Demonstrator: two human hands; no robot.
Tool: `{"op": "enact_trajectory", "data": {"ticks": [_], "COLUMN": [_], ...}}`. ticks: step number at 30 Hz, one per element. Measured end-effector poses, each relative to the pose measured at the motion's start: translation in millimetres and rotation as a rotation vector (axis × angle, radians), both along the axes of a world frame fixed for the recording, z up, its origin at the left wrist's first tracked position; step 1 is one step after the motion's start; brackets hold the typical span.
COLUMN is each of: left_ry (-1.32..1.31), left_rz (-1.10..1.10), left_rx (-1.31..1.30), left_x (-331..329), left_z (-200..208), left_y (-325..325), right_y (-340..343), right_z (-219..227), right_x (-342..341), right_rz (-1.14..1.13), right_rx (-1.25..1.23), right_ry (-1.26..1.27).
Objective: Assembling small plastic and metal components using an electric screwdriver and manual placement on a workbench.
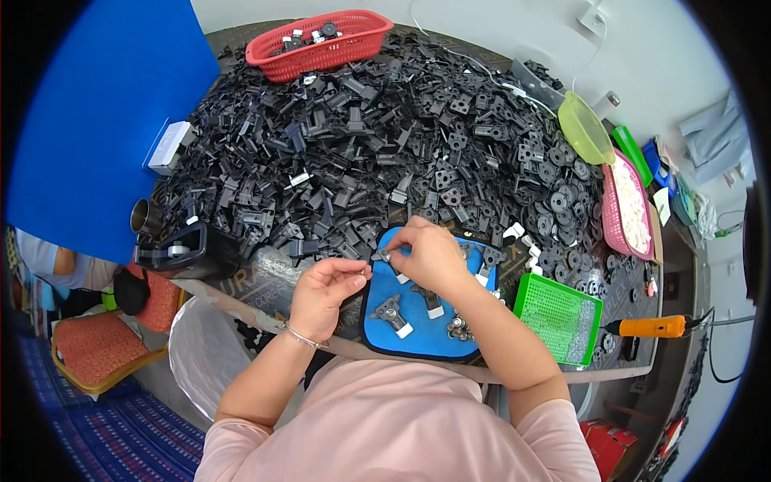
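My left hand (pixel 328 291) is held just left of the blue mat (pixel 426 328), its thumb and forefinger pinched together on something too small to make out. Over the far part of the mat, my right hand (pixel 426 251) has its fingers closed at a small metallic-looking piece (pixel 385 255), partly hidden by the fingers. A dark bracket with a white end (pixel 390 316) lies on the mat below my hands, with another dark bracket (pixel 432 301) to its right. A small cluster of round metal parts (pixel 459 328) sits by the mat's right edge.
A huge heap of black plastic parts (pixel 345 153) covers the table. To the right stand a green tray (pixel 526 309) of small clear pieces and an orange-handled power tool (pixel 650 327). A red basket (pixel 321 60) is at the back; a black container (pixel 193 253) stands left.
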State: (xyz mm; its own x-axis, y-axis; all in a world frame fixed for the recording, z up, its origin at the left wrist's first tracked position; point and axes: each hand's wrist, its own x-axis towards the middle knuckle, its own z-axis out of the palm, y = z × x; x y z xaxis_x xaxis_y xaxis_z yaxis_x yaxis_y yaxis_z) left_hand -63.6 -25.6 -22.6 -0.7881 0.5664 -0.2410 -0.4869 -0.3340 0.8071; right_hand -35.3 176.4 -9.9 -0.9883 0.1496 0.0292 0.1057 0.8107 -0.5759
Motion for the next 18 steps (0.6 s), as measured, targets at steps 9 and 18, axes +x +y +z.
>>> {"op": "enact_trajectory", "data": {"ticks": [9, 18], "left_ry": [0.030, 0.702], "left_rz": [0.009, 0.070], "left_rx": [-0.015, -0.357], "left_x": [-0.4, -3.5], "left_z": [-0.3, 14.6], "left_y": [3.1, 22.3], "right_y": [2.7, 13.2], "right_z": [-6.8, 22.3], "right_x": [2.9, -2.1], "right_rz": [0.061, -0.050], "right_rx": [0.036, -0.577], "right_ry": [0.014, -0.097]}}
